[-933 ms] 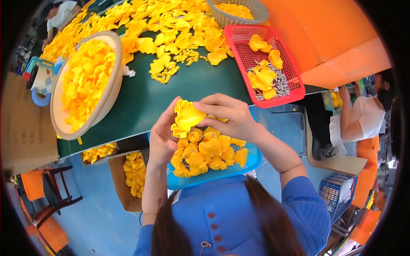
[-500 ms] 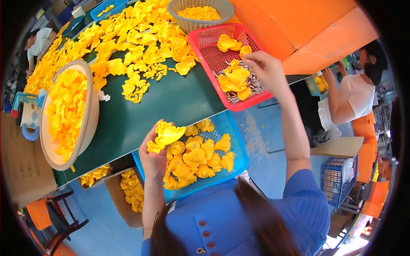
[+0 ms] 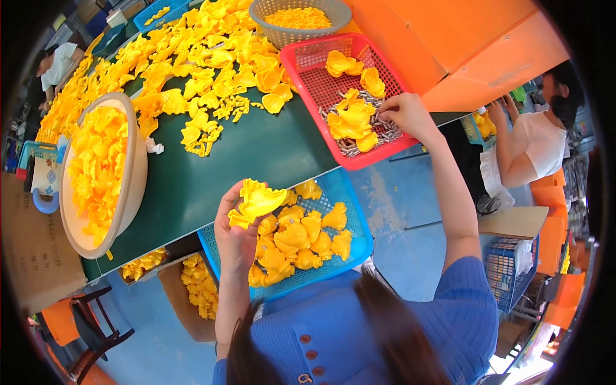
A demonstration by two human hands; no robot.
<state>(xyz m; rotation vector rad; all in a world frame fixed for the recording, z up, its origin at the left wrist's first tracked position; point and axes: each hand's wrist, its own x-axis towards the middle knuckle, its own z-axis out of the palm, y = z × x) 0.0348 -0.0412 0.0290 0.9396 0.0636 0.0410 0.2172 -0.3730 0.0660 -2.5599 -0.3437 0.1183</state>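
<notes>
My left hand (image 3: 235,240) is closed around a curved yellow plastic piece (image 3: 260,200), held up over the near edge of the blue basket (image 3: 359,221). That basket sits below the table edge, close to my body, and holds several cupped yellow pieces (image 3: 292,237). My right hand (image 3: 410,117) reaches into the red basket (image 3: 351,162), its fingers pinched together among small silver metal pins (image 3: 389,131). Whether a pin is between the fingertips is too small to tell. Beside those fingers, yellow pieces (image 3: 355,119) lie on the pins.
Loose yellow pieces (image 3: 221,54) cover the far part of the green table (image 3: 256,147). A beige tub (image 3: 138,173) of yellow parts stands at left, a grey basket (image 3: 300,37) at the back. Orange boxes (image 3: 449,38) rise behind the red basket. Another person (image 3: 532,141) works at right.
My right hand has moved from a yellow piece at the red basket's far side down to the metal pins. That piece now lies in the basket. My left hand has tilted its piece slightly.
</notes>
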